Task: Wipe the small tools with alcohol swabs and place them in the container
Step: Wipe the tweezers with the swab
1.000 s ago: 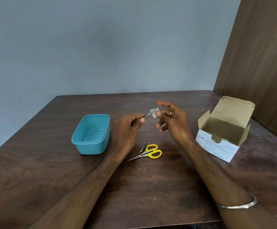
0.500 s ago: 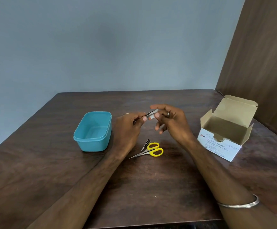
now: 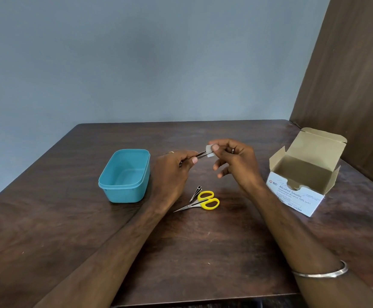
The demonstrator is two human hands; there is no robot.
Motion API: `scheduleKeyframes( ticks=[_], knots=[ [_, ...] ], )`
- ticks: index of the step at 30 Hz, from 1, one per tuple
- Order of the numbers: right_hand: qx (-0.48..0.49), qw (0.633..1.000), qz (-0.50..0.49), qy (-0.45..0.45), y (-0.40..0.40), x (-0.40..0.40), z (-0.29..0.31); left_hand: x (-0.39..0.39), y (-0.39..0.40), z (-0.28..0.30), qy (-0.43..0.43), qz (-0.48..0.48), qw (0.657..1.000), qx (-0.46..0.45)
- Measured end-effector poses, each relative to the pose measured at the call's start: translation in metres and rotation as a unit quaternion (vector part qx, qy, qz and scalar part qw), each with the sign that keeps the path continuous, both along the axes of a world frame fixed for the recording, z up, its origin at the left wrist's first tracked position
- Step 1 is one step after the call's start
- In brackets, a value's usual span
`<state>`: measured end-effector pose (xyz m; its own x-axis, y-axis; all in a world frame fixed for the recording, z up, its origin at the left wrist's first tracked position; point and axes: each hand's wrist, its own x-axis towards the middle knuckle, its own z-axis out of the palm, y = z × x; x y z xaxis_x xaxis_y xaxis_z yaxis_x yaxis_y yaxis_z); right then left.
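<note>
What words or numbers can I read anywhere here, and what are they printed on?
"BD": front of the white cardboard box, beside a small red logo.
"Alcohol Swabs": same front, the largest line.
"Isopropyl Alcohol 70% (v/v)": the line beneath it.
Smaller lines and a reference number lower on that front: too small and blurred to read.
Blue container, yellow scissors: no text visible.

The only readable print stands on the white front face of the open cardboard box at the right of the table. It carries a red round logo with the letters "BD", then the heading "Alcohol Swabs", and under it a line reading "Isopropyl Alcohol 70% (v/v)". Lower down, a reference line seems to read "REF 326900", though it is too small to be sure; the remaining fine print is illegible.
</note>
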<state>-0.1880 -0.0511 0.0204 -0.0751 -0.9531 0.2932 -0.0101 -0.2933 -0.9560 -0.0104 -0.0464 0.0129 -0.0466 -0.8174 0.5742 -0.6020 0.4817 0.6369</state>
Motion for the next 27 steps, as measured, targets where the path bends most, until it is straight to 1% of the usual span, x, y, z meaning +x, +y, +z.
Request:
scheduleKeyframes(
  ticks=[6, 9, 13, 21, 27],
  knots=[
    [0.025, 0.999, 0.038, 0.007, 0.0016, 0.0013, -0.0005, 0.0002, 0.0009, -0.0004, -0.005, 0.000, 1.000, -0.001],
    [0.018, 0.998, 0.052, 0.027, 0.0016, 0.0035, -0.0020, -0.0003, 0.0012, -0.0007, -0.012, 0.003, 1.000, 0.000],
    [0.000, 0.998, 0.051, 0.045, 0.0000, 0.0033, -0.0035, 0.0002, 0.0005, 0.0003, -0.008, 0.011, 1.000, 0.005],
    [0.013, 0.999, 0.035, 0.031, 0.0020, 0.0037, 0.0003, 0.0006, 0.0000, -0.0003, -0.011, 0.011, 1.000, 0.012],
    [-0.006, 0.999, 0.029, 0.021, 0.0010, 0.0045, -0.0002, -0.0010, 0.0026, 0.0013, 0.003, -0.001, 1.000, 0.025]
  ],
)
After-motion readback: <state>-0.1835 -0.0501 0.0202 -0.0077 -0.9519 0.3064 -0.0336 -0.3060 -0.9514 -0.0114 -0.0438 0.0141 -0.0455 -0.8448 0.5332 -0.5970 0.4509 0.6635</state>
